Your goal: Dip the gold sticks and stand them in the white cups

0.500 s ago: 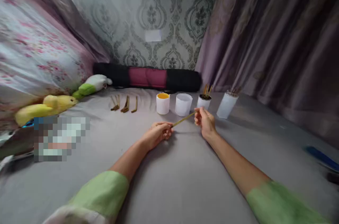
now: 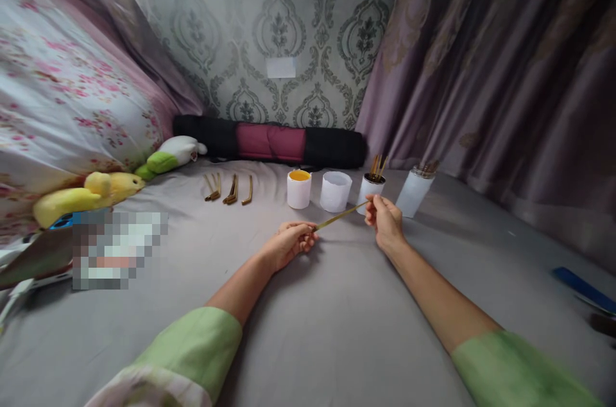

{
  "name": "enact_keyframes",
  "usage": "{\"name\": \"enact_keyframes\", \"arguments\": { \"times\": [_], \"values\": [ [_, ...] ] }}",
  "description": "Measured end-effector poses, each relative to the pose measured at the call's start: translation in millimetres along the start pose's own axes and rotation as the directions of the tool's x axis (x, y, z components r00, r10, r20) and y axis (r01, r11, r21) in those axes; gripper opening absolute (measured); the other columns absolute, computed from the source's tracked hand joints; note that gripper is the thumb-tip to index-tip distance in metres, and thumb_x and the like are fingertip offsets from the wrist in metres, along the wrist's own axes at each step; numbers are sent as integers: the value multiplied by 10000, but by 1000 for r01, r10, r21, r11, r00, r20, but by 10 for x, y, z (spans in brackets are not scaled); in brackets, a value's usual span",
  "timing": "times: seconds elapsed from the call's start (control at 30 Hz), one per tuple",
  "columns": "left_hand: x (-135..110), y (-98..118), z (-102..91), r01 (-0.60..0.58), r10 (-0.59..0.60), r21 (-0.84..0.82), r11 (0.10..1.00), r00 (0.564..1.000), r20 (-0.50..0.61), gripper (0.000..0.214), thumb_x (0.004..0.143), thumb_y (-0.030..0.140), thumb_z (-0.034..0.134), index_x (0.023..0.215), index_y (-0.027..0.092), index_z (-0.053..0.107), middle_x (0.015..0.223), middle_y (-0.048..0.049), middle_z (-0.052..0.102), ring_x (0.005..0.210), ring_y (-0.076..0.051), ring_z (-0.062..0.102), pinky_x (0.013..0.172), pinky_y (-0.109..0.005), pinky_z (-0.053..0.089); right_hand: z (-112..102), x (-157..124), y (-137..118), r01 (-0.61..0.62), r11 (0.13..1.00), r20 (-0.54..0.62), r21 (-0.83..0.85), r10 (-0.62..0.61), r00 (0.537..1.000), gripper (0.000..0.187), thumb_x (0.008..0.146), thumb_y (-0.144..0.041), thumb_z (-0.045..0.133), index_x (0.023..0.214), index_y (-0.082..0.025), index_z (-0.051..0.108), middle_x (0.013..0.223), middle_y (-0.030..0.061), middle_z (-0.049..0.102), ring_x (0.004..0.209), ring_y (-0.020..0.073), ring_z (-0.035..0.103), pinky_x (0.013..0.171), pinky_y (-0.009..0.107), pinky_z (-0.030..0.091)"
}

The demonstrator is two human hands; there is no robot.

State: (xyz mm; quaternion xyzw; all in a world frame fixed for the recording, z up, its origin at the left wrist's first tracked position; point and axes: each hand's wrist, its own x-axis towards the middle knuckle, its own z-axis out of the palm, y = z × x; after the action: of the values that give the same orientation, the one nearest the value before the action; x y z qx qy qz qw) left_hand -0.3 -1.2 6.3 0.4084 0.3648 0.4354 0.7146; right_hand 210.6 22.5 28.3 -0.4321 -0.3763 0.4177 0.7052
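A thin olive-yellow strip (image 2: 337,217) spans the gap between my two hands, slanting up to the right. My left hand (image 2: 293,244) is closed around its lower end. At the upper end, my right hand (image 2: 386,221) pinches it between thumb and fingers, just in front of a white cup of thin sticks (image 2: 369,187). Left of that stand an empty-looking translucent white cup (image 2: 335,194) and a white cup with orange-yellow inside (image 2: 299,192). Several bent brown strips (image 2: 231,190) lie in groups farther left.
A tall white container (image 2: 414,192) with brown tips stands at right. Plush toys (image 2: 113,187) and a blurred-out flat object (image 2: 120,251) lie at left. A black and maroon roll (image 2: 272,142) runs along the wall. A blue object (image 2: 584,286) lies far right.
My right hand has moved a little to the right, away from my left hand, and more of the strip shows between them. The view has shifted slightly.
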Motion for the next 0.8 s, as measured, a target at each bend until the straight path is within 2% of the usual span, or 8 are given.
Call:
{"name": "enact_keyframes", "arguments": {
  "times": [0.4, 0.8],
  "values": [
    [9, 4, -48, 24, -23, -58, 998, 1000, 20, 147, 675, 90, 555, 818, 70, 585, 679, -93, 611, 533, -89, 544, 453, -176, 408, -113, -64, -48, -23, 996, 20, -89, 25, 1000, 258, 653, -389, 605, 733, -146, 567, 571, -18, 536, 396, 44, 427, 317, 156, 296],
    [15, 6, -96, 38, -35, -81, 996, 998, 49, 159, 695, 121, 578, 845, 67, 590, 703, -90, 607, 551, -81, 545, 468, -166, 420, -54, -100, -164, 18, 990, 11, -141, -17, 1000, 295, 643, -430, 607, 707, -148, 550, 549, -23, 523, 391, 45, 425, 317, 159, 296]
  ]
}}
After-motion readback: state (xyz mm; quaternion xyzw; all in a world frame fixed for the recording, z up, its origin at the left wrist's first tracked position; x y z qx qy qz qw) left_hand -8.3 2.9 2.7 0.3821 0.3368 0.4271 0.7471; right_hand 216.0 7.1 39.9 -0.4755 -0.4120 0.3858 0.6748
